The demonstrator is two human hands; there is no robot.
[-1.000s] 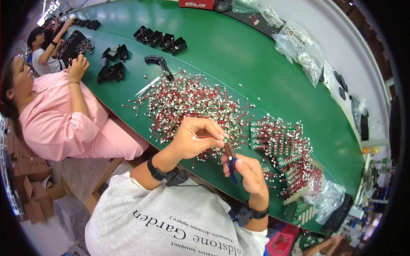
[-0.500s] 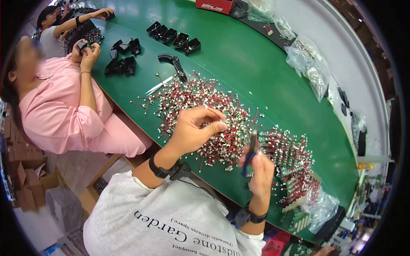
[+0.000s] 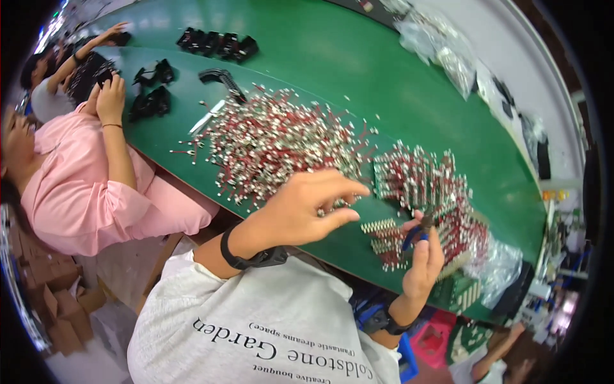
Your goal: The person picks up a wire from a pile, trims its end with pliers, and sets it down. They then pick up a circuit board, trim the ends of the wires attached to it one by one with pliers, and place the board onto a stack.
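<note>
My left hand [image 3: 320,203] is open at the near edge of a big pile of short red wires with white connectors [image 3: 275,137]. Its thumb and index finger stand apart, with nothing visible between them. A pair of blue-handled pliers [image 3: 419,235] is gripped in my right hand [image 3: 422,265], the dark jaws pointing away from me. Beside the pliers lie a small group of boards with pale connector rows [image 3: 387,242] and rows of green circuit boards with red wires [image 3: 416,176]. The pliers' tips overlap those boards in view, and I cannot tell whether they touch.
A pale slender tool [image 3: 208,117] and a curved black strip [image 3: 222,78] lie beyond the pile. Black housings [image 3: 217,43] stand farther back on the green table [image 3: 320,51]. A person in pink [image 3: 96,185] sits at left. Clear plastic bags [image 3: 502,272] lie at right.
My left thumb and index finger have parted from a near pinch. The right hand with the pliers has moved right, toward the wired boards. The whole view has shifted.
</note>
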